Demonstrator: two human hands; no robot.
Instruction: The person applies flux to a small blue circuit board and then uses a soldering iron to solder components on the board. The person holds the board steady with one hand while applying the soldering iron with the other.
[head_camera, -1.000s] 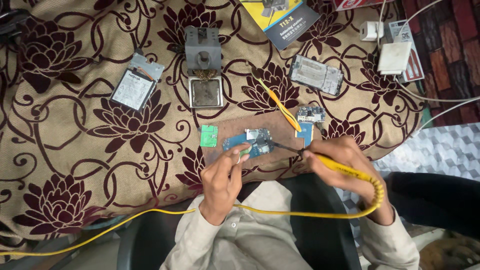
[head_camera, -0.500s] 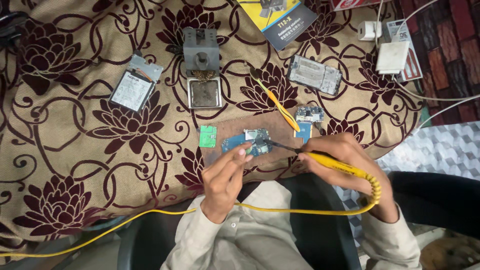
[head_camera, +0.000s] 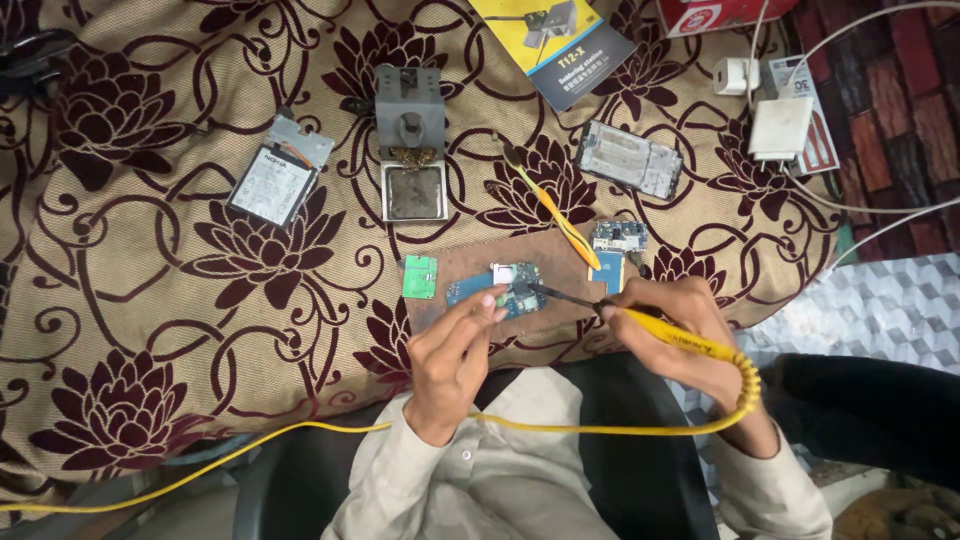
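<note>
Soldering on a small blue circuit board (head_camera: 497, 287) is the step we have in hand, judging from the head view, the only view here. Our right hand (head_camera: 672, 325) is clamped around a yellow-handled soldering iron (head_camera: 640, 322), its dark tip resting on or just above the board's right part; we cannot tell if it truly touches. Our left hand (head_camera: 452, 350) has its fingers drawn together at the board's lower edge, pinning it or pinching something thin there; too small to tell which. The board lies on a brown work mat (head_camera: 560, 262) set over the patterned cloth on the counter (head_camera: 150, 300), near our body, between both hands.

Around it: a small green board (head_camera: 419, 277) just left of the mat, a second blue board (head_camera: 617, 242) up right, yellow tweezers (head_camera: 552, 212) lying diagonally, a grey iron stand with tip-cleaning tray (head_camera: 411, 150) further back, a phone battery (head_camera: 275, 180) to the left, a stripped phone frame (head_camera: 630, 158) to the right, white chargers (head_camera: 780, 120) far right. The iron's yellow cable (head_camera: 300, 435) loops across our lap.

Next move, in our judgement, calls for a steady tip on the one joint and a firm left-hand hold so the board doesn't skid.
</note>
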